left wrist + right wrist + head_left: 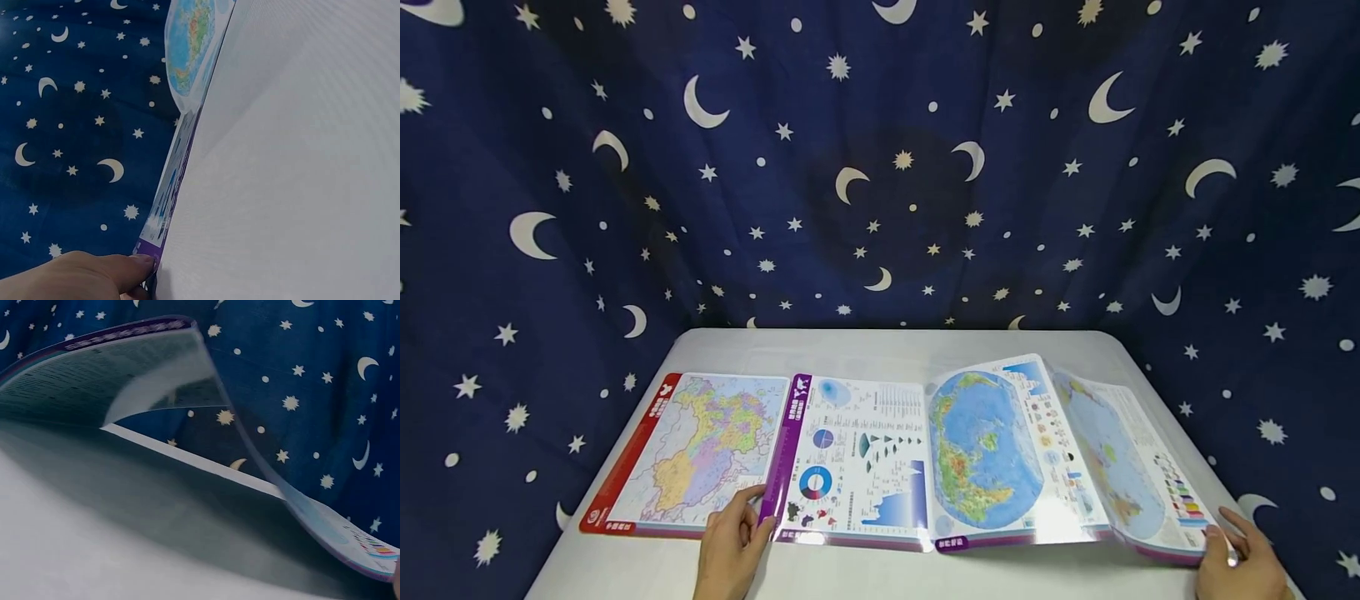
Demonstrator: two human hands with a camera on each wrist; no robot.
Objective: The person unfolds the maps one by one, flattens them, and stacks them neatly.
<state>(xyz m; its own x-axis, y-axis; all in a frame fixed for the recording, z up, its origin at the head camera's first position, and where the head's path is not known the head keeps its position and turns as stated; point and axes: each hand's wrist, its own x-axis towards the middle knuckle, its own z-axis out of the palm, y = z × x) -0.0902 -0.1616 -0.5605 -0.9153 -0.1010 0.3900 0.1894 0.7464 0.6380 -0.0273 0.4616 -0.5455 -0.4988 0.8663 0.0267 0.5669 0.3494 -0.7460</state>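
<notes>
A fold-out world map [891, 500] with a purple band stretches between my two hands over the table. My left hand [732, 542] pinches its left edge near the lower corner. In the left wrist view, the thumb [128, 270] presses on the purple band. At the lower right corner my right hand [1243, 562] grips the last panel between thumb and fingers. The right-hand panels stand up in folds, and the right wrist view shows a raised fold [94, 375] arching over the table. Only a sliver of the right hand appears there.
A map with a red band [715, 450] lies flat on the left, its right edge beside the purple band. Both maps are on a white table [850, 354] with rounded far corners. A dark blue curtain [880, 108] with moons and stars hangs behind and along both sides.
</notes>
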